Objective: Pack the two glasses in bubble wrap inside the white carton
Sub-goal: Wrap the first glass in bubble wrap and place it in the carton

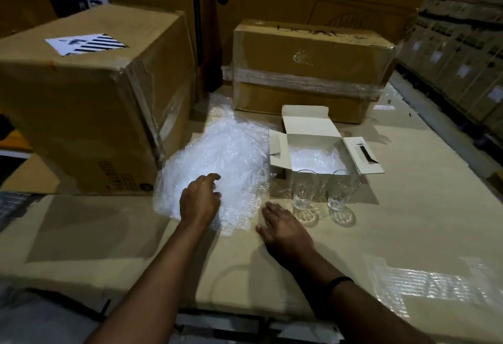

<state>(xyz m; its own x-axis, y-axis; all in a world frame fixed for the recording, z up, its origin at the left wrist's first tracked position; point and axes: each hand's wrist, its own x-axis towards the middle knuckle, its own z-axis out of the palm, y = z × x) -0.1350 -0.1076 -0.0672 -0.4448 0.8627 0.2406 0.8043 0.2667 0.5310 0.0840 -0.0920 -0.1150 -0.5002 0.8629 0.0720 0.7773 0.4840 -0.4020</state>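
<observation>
1. We see a wide, flat work surface of beige cardboard sheets [408, 221], matte and smooth, which carries all the things.
2. At the far left stands a big brown corrugated cardboard box [89, 104], closed with clear tape and with a white striped label on its top.
3. Behind the work area lies a lower brown cardboard box wrapped in shiny clear film [307, 71].
4. A large crumpled sheet of clear bubble wrap [226, 153] lies in the middle, between the big box and the carton, and its surface is full of small glossy bubbles.
5. The small white paperboard carton [310, 126] stands open just right of the sheet, with its flaps spread out and a loose piece of bubble wrap [315, 160] inside.
6. The left hand [200, 201] rests on the near part of the large sheet with its fingers loosely bent.
7. The right hand [285, 230] lies palm down on the cardboard, fingers straight and close together, just beside the sheet's near edge.
8. Two tall clear glasses with a cut pattern, the left glass [302, 191] and the right glass [340, 191], stand upright side by side, unwrapped, just in front of the carton.
9. A thin black band [340, 281] circles the right wrist.
</observation>
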